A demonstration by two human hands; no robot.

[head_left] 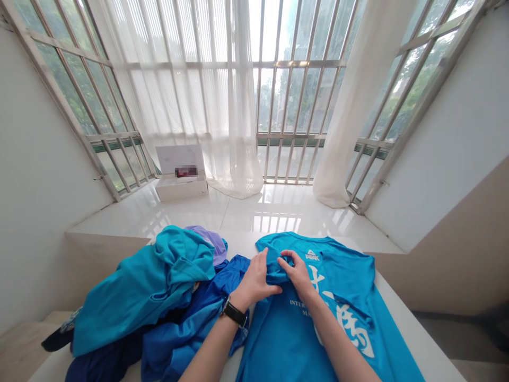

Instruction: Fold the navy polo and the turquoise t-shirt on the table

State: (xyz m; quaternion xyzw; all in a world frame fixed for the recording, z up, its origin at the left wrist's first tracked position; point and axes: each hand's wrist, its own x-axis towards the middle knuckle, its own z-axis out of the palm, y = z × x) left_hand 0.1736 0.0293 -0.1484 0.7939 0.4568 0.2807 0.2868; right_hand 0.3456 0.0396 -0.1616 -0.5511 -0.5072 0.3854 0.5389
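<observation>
A blue T-shirt [278, 329] with white lettering lies spread out in front of me, its neckline toward the window. My right hand [296, 273] is curled at the left sleeve area, thumb and index finger pinching the cloth. Beside it, my left hand [254, 281], with a black-strapped watch [234, 313] on the wrist, rests against the same sleeve. Its fingers are stretched out and the thumb stands apart from them. Part of the sleeve is bunched between the two hands. The shirt's lower end runs out of view.
Left of the shirt is a heap of crumpled clothes, with a teal garment [147, 286] on top, a royal blue one [210, 292] and a lilac one [209, 241]. An opened white box [181, 189] stands on the glossy sill [238, 212], near sheer curtains [234, 132] and a barred window.
</observation>
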